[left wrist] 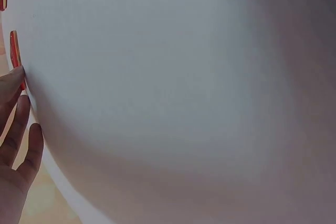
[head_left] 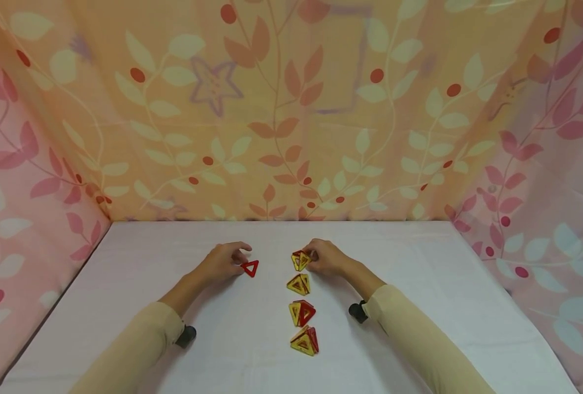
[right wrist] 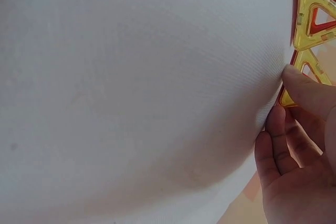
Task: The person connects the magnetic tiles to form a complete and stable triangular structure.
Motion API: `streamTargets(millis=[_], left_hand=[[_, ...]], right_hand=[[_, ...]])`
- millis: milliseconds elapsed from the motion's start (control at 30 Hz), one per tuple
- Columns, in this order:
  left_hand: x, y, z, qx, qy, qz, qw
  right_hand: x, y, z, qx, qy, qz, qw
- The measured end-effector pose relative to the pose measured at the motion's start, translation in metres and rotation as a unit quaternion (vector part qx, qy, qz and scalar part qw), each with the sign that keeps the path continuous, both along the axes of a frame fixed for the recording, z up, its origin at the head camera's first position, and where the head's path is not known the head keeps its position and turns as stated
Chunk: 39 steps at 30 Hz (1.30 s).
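Note:
My left hand (head_left: pixel 224 260) pinches a red triangular magnetic tile (head_left: pixel 255 268) over the white table, left of the column of pyramids. The left wrist view catches only the tile's edge (left wrist: pixel 14 51), at the thumb and fingertips. At the far end of the column, my right hand (head_left: pixel 327 257) grips the right side of a small red and yellow tile pyramid (head_left: pixel 299 265). Up close in the right wrist view, the thumb presses against this pyramid (right wrist: pixel 287 98), and the fingers partly cover it.
Nearer the body, three more tile pyramids stand in line: one mostly yellow (head_left: pixel 297 285), one yellow and red (head_left: pixel 307 314), and one yellow with a red side (head_left: pixel 302 344). A leaf-patterned cloth (head_left: pixel 281 137) hangs behind the table (head_left: pixel 222 339) and along both sides.

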<state>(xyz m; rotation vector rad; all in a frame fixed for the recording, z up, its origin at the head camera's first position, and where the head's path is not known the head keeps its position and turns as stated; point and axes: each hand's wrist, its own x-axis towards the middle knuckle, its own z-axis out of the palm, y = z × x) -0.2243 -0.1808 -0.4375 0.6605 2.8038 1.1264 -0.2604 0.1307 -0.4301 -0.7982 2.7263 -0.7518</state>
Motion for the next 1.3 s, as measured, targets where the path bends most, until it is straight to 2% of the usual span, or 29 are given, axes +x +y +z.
streamTargets(millis=[200, 567, 800, 933, 1100, 1300], left_hand=[[-0.005, 0.013, -0.003, -0.002, -0.009, 0.009, 0.9999], [-0.01, 0.036, 0.0, -0.013, -0.029, 0.021, 0.9993], [-0.009, 0.048, 0.003, -0.015, -0.044, 0.042, 0.998], [-0.01, 0.053, 0.001, -0.015, -0.042, 0.048, 0.9978], [-0.012, 0.057, -0.001, -0.015, -0.031, 0.045, 0.9984], [-0.012, 0.064, -0.001, -0.014, -0.039, 0.042, 0.9983]], right_hand=[[-0.001, 0.001, -0.001, 0.001, 0.007, 0.004, 1.0], [-0.001, 0.002, -0.001, 0.003, 0.025, 0.015, 0.9996], [-0.001, 0.001, -0.002, 0.001, 0.011, 0.003, 0.9999], [-0.001, 0.001, -0.002, 0.0, 0.009, 0.002, 1.0], [-0.001, -0.001, -0.002, 0.003, 0.001, -0.009, 1.0], [-0.002, -0.002, -0.001, 0.006, 0.0, -0.014, 0.9999]])
